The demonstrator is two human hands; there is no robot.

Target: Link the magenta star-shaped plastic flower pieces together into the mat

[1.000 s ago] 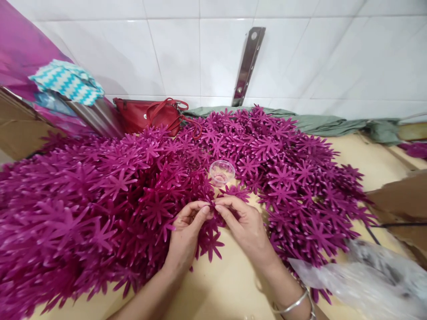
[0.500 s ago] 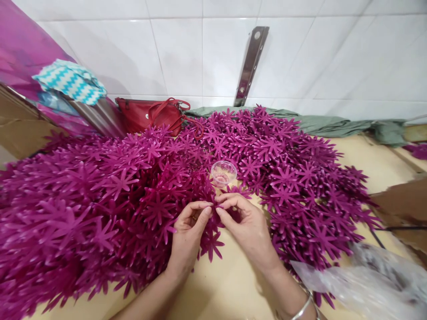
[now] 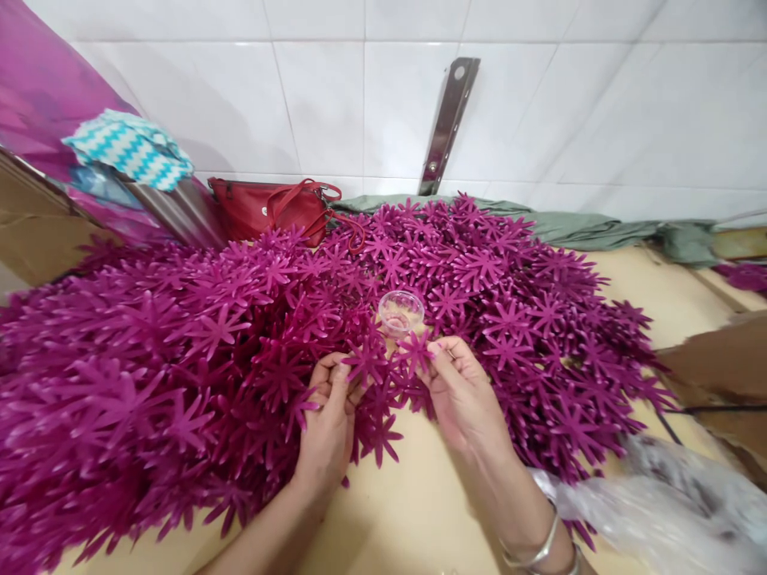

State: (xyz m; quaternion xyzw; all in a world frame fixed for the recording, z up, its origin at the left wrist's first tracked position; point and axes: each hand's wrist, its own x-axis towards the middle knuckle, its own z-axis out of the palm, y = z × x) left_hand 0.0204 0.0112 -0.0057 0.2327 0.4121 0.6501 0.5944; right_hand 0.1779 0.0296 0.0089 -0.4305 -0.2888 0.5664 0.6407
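A huge heap of magenta star-shaped plastic flowers (image 3: 180, 343) covers the tan table (image 3: 407, 511). My left hand (image 3: 327, 423) pinches one magenta flower (image 3: 364, 361) at the heap's near edge. My right hand (image 3: 464, 399) pinches a second magenta flower (image 3: 415, 349) just beside it; the two flowers are held apart, side by side. A small clear plastic cup (image 3: 400, 311) stands on the table just beyond both hands, ringed by flowers. A silver bangle (image 3: 539, 551) is on my right wrist.
A red handbag (image 3: 269, 209) lies at the back against the white tiled wall. A metal bracket (image 3: 447, 128) leans on the wall. Grey-green cloth (image 3: 599, 228) runs along the back right. A clear plastic bag (image 3: 665, 511) lies front right, cardboard (image 3: 719, 367) at right.
My hands were pinched together over one spot; now they have drawn apart and lifted slightly, each holding its own flower up near the cup.
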